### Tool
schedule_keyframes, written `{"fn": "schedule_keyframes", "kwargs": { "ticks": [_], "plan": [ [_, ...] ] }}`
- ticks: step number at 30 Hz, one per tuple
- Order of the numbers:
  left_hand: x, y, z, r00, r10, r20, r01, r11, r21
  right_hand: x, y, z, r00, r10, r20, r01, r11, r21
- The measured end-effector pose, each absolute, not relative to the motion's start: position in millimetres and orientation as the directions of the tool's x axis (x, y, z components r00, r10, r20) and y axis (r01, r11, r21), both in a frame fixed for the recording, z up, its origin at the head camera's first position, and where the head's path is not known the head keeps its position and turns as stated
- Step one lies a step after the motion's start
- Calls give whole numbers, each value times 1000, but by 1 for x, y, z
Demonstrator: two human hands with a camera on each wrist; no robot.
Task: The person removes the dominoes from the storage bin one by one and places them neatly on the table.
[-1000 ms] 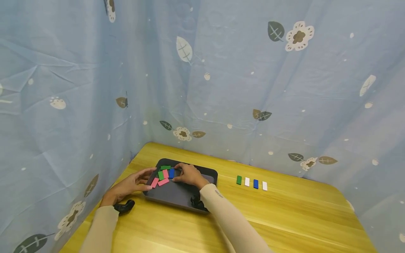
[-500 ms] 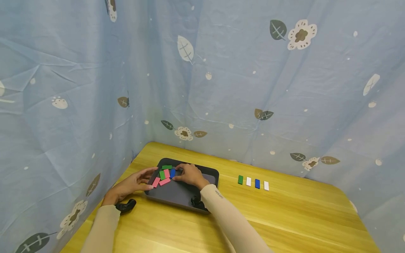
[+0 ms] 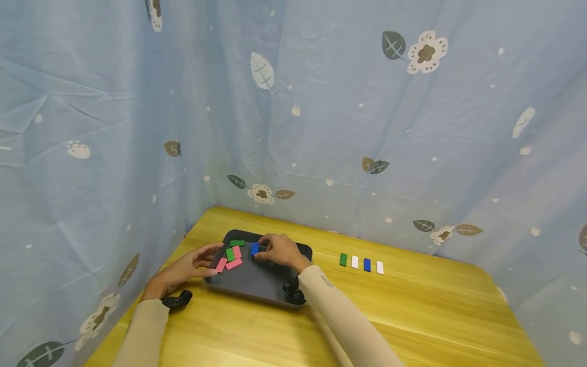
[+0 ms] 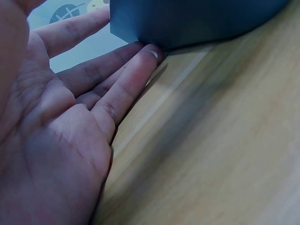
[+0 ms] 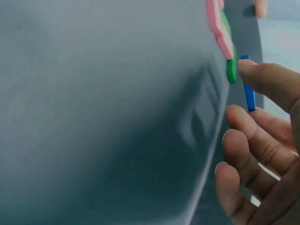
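My right hand [image 3: 282, 251] pinches a small blue rectangular block [image 3: 255, 248] between thumb and fingers, over the dark grey tray [image 3: 257, 280]. In the right wrist view the blue block [image 5: 248, 86] is seen edge-on and looks lifted off the tray floor. My left hand [image 3: 185, 267] is at the tray's left end; in the left wrist view the fairly straight fingers of the left hand [image 4: 79, 103] touch the outer wall of the tray [image 4: 187, 23]. Inside the tray's left part lie pink blocks [image 3: 234, 263] and green blocks [image 3: 237, 243].
Right of the tray, a green block [image 3: 343, 259], a white block [image 3: 355, 262], a blue block [image 3: 367, 264] and another white block [image 3: 379, 267] form a spaced row on the wooden table [image 3: 435, 306]. A blue patterned curtain [image 3: 321, 127] hangs behind and to the left.
My right hand has drawn the blue block a little to the right, away from the pink and green blocks. The left hand stays by the tray; the view shifts slightly.
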State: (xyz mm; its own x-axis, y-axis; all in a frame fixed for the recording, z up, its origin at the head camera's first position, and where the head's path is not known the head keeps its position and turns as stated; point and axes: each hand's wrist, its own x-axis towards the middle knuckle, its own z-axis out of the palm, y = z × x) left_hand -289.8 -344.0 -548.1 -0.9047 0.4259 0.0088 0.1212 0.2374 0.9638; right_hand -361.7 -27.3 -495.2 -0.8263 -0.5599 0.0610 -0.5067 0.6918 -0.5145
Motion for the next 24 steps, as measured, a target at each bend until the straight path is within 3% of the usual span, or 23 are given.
{"fn": "schedule_keyframes", "kwargs": {
  "ticks": [17,24],
  "plan": [
    [-292,-346,-549,-904,428,-11,97,229,969,-358,41,-480,-802,-584,125,-566,677,-470],
    [-293,-347,-550,-902,432,-10,97,226,969,-358,70,-476,-811,-566,151,-553,654,-517]
  ]
}}
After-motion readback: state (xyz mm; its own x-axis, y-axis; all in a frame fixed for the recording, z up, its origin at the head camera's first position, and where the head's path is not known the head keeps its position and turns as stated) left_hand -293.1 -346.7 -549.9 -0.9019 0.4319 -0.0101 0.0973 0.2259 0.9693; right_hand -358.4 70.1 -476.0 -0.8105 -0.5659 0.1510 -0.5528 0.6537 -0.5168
